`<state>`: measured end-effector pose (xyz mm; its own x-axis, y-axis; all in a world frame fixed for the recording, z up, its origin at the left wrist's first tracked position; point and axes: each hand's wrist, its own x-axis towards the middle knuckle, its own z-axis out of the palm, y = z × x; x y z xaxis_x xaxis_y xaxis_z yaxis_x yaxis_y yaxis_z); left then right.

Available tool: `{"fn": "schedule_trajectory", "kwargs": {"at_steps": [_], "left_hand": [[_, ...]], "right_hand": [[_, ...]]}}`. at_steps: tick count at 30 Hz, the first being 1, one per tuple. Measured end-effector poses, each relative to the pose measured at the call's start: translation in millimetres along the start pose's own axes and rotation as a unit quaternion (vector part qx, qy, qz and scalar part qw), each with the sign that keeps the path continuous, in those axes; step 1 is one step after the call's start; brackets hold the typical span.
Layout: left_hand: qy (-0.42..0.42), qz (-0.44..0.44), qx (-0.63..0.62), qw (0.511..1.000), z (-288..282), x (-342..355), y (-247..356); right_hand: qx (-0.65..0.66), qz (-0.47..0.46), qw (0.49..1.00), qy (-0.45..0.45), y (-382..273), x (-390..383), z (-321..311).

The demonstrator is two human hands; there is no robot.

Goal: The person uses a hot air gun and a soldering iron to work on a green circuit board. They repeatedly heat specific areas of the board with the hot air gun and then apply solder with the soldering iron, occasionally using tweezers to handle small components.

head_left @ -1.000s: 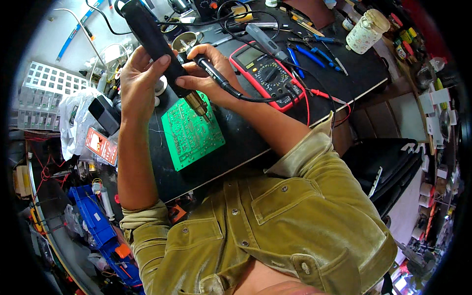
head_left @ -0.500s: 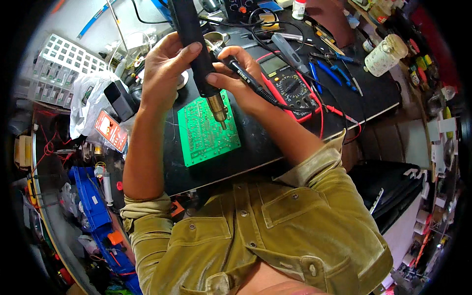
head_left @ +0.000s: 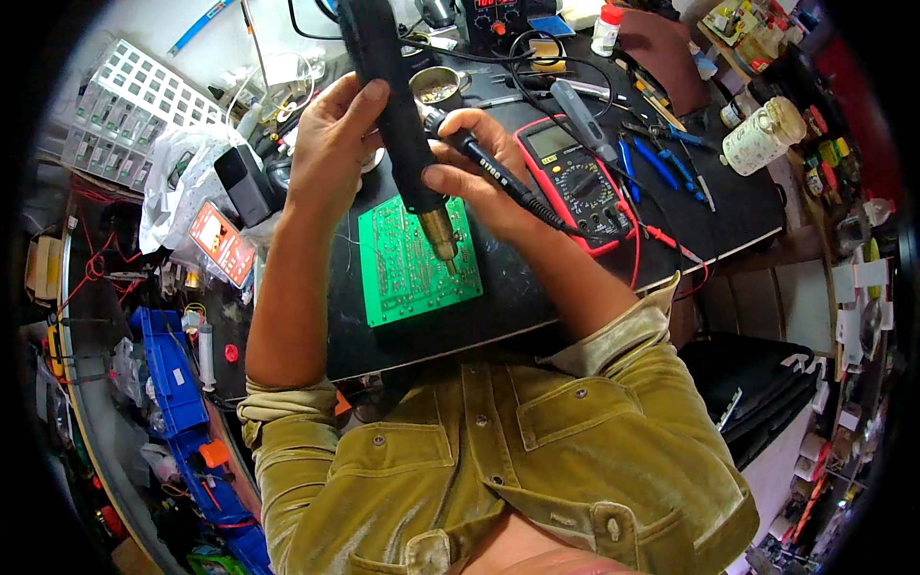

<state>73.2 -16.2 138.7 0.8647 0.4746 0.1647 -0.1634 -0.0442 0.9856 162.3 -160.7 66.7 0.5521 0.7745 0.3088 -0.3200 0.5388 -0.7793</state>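
Left hand [head_left: 331,144] is wrapped around a fat black hot-air wand [head_left: 388,96], its brassy metal nozzle [head_left: 442,235] hovering right over a flat green circuit board [head_left: 412,264] lying on the black mat [head_left: 498,307]. Right hand [head_left: 474,168] pinches a slim black probe [head_left: 503,177] just above the board's top edge. Red-cased multimeter [head_left: 575,182] sits just right of it, and a round white jar [head_left: 762,134] stands further out.

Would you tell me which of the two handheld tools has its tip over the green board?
The thick black hot-air handle in the left hand; its brass nozzle is over the green board, unlike the slimmer iron.
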Motion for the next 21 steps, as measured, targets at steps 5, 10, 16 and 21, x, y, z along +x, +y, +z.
{"fn": "schedule_trajectory", "kwargs": {"at_steps": [5, 10, 16, 21], "left_hand": [[-0.043, 0.043, 0.019, 0.998, -4.3, -21.2, 14.2], [-0.002, 0.089, 0.0, 0.996, 2.0, -25.5, 34.8], [0.018, 0.113, -0.116, 0.987, -46.0, -10.3, 78.1], [-0.025, 0.194, -0.053, 0.979, -68.4, -2.4, 102.4]], "right_hand": [[-0.085, -0.001, 0.994, -0.068, -5.3, -4.1, 2.6], [-0.011, 0.004, 0.996, -0.092, -0.5, -2.4, 0.3], [-0.018, 0.018, 0.995, -0.096, -4.0, -1.8, 1.5], [0.006, 0.013, 0.998, -0.058, -3.0, -0.1, 4.9]]}}
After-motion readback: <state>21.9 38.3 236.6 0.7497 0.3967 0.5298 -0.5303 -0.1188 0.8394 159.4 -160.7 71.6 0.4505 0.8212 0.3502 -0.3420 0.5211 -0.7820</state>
